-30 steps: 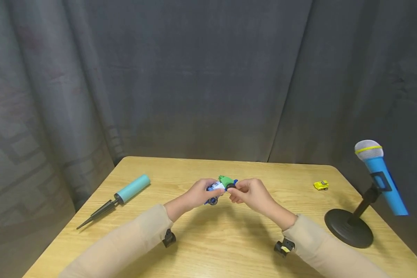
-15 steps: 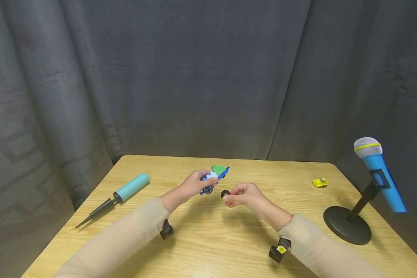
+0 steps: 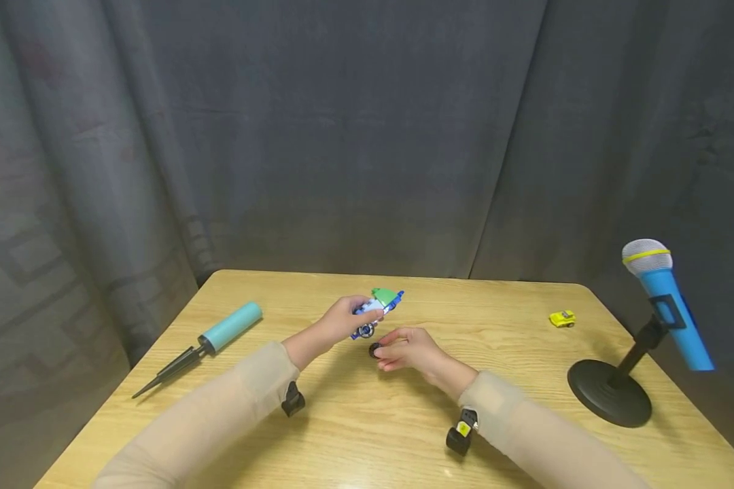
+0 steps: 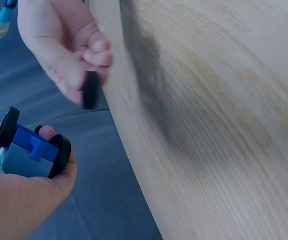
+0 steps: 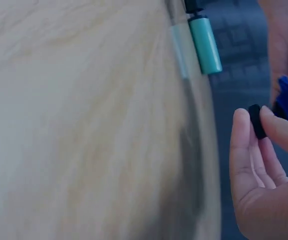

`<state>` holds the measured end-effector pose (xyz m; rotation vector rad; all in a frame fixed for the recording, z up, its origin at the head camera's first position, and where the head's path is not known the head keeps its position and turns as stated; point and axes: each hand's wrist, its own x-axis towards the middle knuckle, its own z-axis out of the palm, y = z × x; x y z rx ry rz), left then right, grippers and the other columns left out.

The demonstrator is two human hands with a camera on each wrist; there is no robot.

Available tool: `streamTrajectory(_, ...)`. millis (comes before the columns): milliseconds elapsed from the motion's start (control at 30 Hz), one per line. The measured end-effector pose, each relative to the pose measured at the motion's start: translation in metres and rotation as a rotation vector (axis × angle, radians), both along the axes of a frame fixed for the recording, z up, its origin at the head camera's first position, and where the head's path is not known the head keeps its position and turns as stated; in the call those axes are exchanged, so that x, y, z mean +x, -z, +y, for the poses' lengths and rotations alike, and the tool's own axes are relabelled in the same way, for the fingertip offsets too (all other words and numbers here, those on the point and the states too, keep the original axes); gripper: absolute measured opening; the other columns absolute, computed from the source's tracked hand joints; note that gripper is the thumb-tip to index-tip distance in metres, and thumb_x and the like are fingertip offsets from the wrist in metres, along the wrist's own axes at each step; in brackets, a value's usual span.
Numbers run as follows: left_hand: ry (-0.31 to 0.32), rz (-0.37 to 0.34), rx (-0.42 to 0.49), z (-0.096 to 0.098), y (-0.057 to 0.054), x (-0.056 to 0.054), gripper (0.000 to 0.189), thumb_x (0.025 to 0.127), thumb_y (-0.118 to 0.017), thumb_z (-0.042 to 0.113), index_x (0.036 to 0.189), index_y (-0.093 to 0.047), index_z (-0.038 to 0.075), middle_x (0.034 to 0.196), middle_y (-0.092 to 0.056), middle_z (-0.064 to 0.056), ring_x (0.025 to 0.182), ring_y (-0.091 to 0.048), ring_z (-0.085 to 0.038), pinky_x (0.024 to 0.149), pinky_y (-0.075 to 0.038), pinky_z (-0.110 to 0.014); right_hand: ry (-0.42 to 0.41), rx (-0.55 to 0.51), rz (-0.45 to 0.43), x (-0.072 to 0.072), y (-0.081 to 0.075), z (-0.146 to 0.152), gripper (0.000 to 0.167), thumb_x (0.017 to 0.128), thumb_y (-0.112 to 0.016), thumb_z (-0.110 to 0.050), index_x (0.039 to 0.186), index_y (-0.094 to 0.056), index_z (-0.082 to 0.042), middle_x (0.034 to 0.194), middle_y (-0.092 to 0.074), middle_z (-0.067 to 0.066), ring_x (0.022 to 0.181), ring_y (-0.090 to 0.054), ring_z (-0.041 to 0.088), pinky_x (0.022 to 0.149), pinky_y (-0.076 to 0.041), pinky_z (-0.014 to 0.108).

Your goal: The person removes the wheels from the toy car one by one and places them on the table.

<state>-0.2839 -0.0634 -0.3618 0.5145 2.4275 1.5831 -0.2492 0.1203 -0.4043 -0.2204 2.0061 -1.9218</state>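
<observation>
My left hand [image 3: 338,322] grips a small toy car [image 3: 372,308] of blue, white and green pieces, lifted above the table. In the left wrist view the car's blue underside [image 4: 33,150] and black wheels at its end show; the palm covers part of it. Just below and to the right, my right hand [image 3: 411,354] pinches a loose black wheel [image 3: 374,350] between thumb and fingers. The right wrist view has this wheel [image 5: 257,121] edge-on, apart from the car.
On the wooden table [image 3: 318,435], a teal hand pump [image 3: 232,326] lies at the left. A tiny yellow toy car [image 3: 563,319] sits at the back right. Near the right edge stands a blue toy microphone [image 3: 675,316] on a black round-based stand [image 3: 610,392].
My right hand has drawn the wheel away from the toy car's front, then moved it left and down beneath the car. The left hand has shifted slightly left and up with the car.
</observation>
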Motion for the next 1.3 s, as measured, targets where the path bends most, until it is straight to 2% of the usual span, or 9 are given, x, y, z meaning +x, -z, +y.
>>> streamTrajectory(67, 0.003, 0.005, 0.000, 0.001, 0.000, -0.001, 0.039, 0.094, -0.064, 0.029, 0.119, -0.061, 0.000, 0.103, -0.070, -0.011, 0.085, -0.063, -0.013, 0.072, -0.052, -0.026, -0.003, 0.008, -0.021, 0.000, 0.005, -0.007, 0.034, 0.087, -0.066, 0.002, 0.115, -0.054, 0.017, 0.084, -0.073, 0.014, 0.069, -0.070, 0.014, 0.070, -0.058, 0.029)
streamTrajectory(267, -0.009, 0.010, -0.015, 0.002, -0.001, -0.001, 0.040, 0.094, -0.064, 0.031, 0.119, -0.062, 0.000, 0.102, -0.070, -0.012, 0.082, -0.061, -0.012, 0.069, -0.050, -0.025, 0.022, 0.021, -0.067, 0.006, 0.017, -0.024, 0.029, 0.087, -0.064, 0.006, 0.112, -0.058, 0.019, 0.092, -0.071, 0.025, 0.069, -0.071, 0.016, 0.072, -0.059, 0.032)
streamTrajectory(600, -0.021, 0.003, -0.039, 0.000, -0.002, 0.003, 0.044, 0.093, -0.065, 0.032, 0.123, -0.060, 0.000, 0.101, -0.069, -0.011, 0.085, -0.063, -0.015, 0.071, -0.052, -0.027, 0.017, 0.084, -0.027, 0.014, 0.021, -0.041, 0.022, 0.085, -0.067, 0.007, 0.103, -0.064, 0.019, 0.084, -0.071, 0.024, 0.063, -0.069, 0.012, 0.067, -0.058, 0.027)
streamTrajectory(833, 0.002, 0.027, -0.032, -0.003, -0.001, 0.004, 0.054, 0.092, -0.065, 0.038, 0.126, -0.057, -0.003, 0.100, -0.069, -0.009, 0.086, -0.064, -0.014, 0.076, -0.053, -0.029, 0.029, 0.149, -0.008, 0.014, 0.023, -0.045, 0.020, 0.082, -0.069, 0.007, 0.098, -0.066, 0.018, 0.079, -0.071, 0.023, 0.057, -0.066, 0.009, 0.062, -0.057, 0.025)
streamTrajectory(1067, -0.029, -0.006, -0.041, -0.004, -0.002, 0.003, 0.047, 0.093, -0.066, 0.034, 0.126, -0.058, 0.001, 0.101, -0.069, -0.009, 0.088, -0.064, -0.016, 0.077, -0.053, -0.030, 0.035, 0.198, 0.004, 0.014, 0.023, -0.047, 0.018, 0.081, -0.073, 0.003, 0.094, -0.069, 0.014, 0.079, -0.072, 0.022, 0.055, -0.065, 0.007, 0.060, -0.057, 0.025)
streamTrajectory(1200, -0.036, 0.005, -0.046, -0.005, -0.001, 0.003, 0.045, 0.093, -0.066, 0.032, 0.124, -0.060, 0.001, 0.100, -0.069, -0.008, 0.087, -0.064, -0.015, 0.077, -0.053, -0.030, 0.004, 0.187, -0.030, 0.012, 0.020, -0.044, 0.020, 0.084, -0.071, 0.000, 0.097, -0.068, 0.014, 0.081, -0.072, 0.022, 0.057, -0.066, 0.008, 0.063, -0.058, 0.026)
streamTrajectory(1300, -0.032, 0.009, -0.044, -0.005, 0.000, 0.002, 0.044, 0.092, -0.066, 0.031, 0.123, -0.060, 0.000, 0.101, -0.069, -0.009, 0.087, -0.064, -0.015, 0.077, -0.053, -0.030, -0.048, 0.135, -0.081, 0.009, 0.018, -0.038, 0.023, 0.086, -0.069, 0.000, 0.103, -0.066, 0.015, 0.085, -0.072, 0.023, 0.061, -0.068, 0.010, 0.068, -0.058, 0.028)
